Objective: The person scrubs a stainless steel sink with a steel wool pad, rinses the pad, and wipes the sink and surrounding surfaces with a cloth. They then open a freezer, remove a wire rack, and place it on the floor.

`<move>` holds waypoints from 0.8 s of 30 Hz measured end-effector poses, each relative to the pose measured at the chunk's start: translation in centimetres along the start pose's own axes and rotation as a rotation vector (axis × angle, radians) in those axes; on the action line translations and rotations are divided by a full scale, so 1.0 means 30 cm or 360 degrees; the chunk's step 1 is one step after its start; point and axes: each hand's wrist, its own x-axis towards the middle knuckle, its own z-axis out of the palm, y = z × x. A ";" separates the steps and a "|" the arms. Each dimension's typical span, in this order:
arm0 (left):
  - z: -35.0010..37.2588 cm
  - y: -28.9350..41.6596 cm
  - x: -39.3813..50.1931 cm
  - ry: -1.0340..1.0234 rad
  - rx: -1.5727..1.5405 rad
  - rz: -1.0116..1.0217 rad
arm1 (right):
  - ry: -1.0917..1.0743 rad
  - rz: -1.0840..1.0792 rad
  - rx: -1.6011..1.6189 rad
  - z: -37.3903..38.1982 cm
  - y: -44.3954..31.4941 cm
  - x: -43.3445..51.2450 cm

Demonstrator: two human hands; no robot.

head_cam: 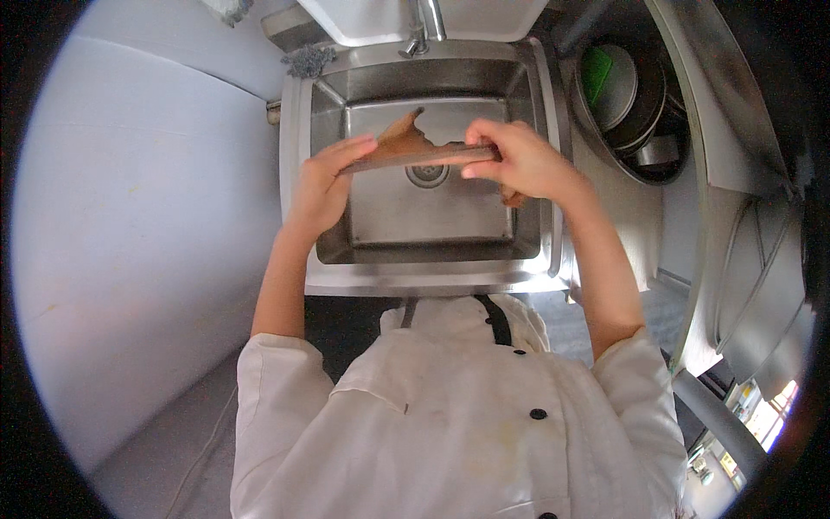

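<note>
A brown cloth [421, 156] is stretched between my two hands above a stainless steel sink [382, 214]. My left hand [327, 181] grips its left end, with the fingers lying along the folded edge. The right end is bunched in my right hand [519, 159], and a loose corner hangs below that hand. Behind the taut edge, one part of the cloth rises to a point. Below the cloth, the sink's drain [428, 174] shows partly. The palms and some fingertips are hidden from view.
A metal faucet [420, 29] stands at the sink's back edge. A grey mesh scrubber [308, 61] rests on the back left corner. To the right, a large round container [587, 139] holds stacked dishware and a green item [595, 74]. A white wall [149, 188] borders the left side.
</note>
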 end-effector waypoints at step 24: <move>-0.306 0.348 -0.344 -0.0258 -0.0921 -0.0778 | 0.0314 -0.0042 0.0503 -0.028 -0.032 -0.355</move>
